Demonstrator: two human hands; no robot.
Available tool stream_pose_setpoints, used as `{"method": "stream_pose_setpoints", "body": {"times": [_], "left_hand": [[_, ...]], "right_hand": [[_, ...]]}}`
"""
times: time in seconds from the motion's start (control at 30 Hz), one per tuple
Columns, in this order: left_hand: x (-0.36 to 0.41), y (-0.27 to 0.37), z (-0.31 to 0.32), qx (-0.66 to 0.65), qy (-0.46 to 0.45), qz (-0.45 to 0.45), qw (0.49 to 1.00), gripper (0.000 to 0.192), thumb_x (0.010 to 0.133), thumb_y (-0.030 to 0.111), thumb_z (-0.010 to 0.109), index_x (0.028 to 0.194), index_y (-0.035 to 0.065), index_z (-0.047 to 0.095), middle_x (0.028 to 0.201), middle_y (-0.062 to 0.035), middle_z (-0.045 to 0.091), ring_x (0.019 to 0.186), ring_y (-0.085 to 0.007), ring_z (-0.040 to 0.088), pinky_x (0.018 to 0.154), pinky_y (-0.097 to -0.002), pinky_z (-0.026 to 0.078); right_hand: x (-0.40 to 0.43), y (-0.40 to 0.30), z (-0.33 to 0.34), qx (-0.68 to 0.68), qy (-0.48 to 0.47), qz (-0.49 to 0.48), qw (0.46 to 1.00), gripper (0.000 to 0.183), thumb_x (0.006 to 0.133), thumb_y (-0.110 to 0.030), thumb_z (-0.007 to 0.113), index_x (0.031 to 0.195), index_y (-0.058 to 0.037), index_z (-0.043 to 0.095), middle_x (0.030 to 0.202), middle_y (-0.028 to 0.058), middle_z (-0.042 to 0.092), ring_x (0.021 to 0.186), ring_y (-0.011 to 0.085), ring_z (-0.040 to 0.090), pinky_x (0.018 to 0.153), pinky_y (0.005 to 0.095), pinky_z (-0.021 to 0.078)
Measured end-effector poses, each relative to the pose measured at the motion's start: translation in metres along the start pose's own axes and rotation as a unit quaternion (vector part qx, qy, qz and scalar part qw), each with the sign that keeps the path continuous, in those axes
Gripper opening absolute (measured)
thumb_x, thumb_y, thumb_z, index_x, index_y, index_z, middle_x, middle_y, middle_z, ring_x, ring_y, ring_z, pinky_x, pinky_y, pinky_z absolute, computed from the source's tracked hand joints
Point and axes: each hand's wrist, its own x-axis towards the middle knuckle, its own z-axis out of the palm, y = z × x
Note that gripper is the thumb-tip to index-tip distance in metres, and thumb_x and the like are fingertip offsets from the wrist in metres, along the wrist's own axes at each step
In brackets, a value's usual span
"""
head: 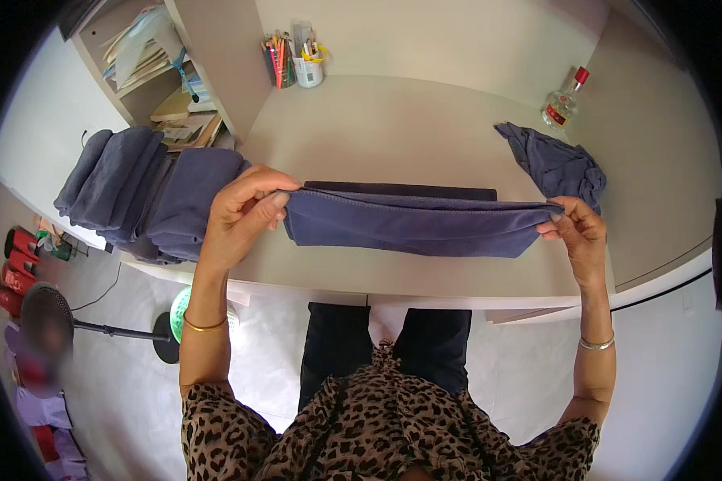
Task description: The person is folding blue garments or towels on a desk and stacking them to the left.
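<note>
A dark blue cloth, probably a towel (pixel 409 225), is stretched sideways in front of me above the desk (pixel 397 129). My left hand (pixel 246 207) pinches its left upper corner between thumb and fingers. At the opposite end, my right hand (pixel 577 231) grips the right upper corner the same way. The cloth is doubled, with a stitched hem along its upper edge, and a darker layer shows behind it. Folded blue towels (pixel 126 186) are piled at the desk's left side, close to my left hand. Beyond my right hand lies a crumpled blue cloth (pixel 556 159).
At the back stand a holder of coloured pencils (pixel 280 69) and a white cup (pixel 308 72) with pens. A glass bottle with a red cap (pixel 559 108) is near the right panel. Shelves (pixel 210 66) hold papers on the left. A fan (pixel 105 329) stands on the floor.
</note>
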Motion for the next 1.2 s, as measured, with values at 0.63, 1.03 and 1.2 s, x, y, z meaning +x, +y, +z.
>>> {"method": "stream_pose_setpoints", "body": {"times": [0.63,1.03,1.2], "left_hand": [[0.19,0.011,-0.034,0.059,0.169,-0.006,0.984,0.018,0.094,0.017,0.057,0.105,0.0035,0.053,0.082,-0.0038,0.059,0.064,-0.0092,0.059,0.055,-0.0208,0.045],[0.046,-0.024,0.003,0.162,0.107,-0.034,0.98,0.025,0.077,-0.002,0.068,0.101,0.0026,0.063,0.086,-0.0003,0.063,0.072,-0.0083,0.055,0.072,-0.0227,0.045],[-0.055,-0.043,0.02,0.219,-0.011,-0.13,0.967,0.02,0.074,-0.005,0.068,0.091,0.0031,0.065,0.087,-0.0036,0.061,0.072,-0.0117,0.051,0.065,-0.0261,0.044]], "right_hand": [[0.172,-0.056,-0.017,0.022,0.145,-0.065,0.987,0.015,0.093,-0.013,0.058,0.087,-0.0003,0.062,0.081,0.0065,0.064,0.077,0.0148,0.068,0.069,0.0234,0.0549],[0.037,0.015,0.0,-0.115,0.05,-0.132,0.983,0.014,0.087,0.002,0.057,0.099,0.0022,0.064,0.099,0.0097,0.066,0.091,0.0153,0.063,0.08,0.0281,0.0498],[-0.053,0.048,0.016,-0.134,-0.074,-0.051,0.987,0.024,0.077,0.008,0.062,0.099,-0.0017,0.065,0.101,0.0106,0.067,0.095,0.0213,0.061,0.08,0.0312,0.0495]]}}
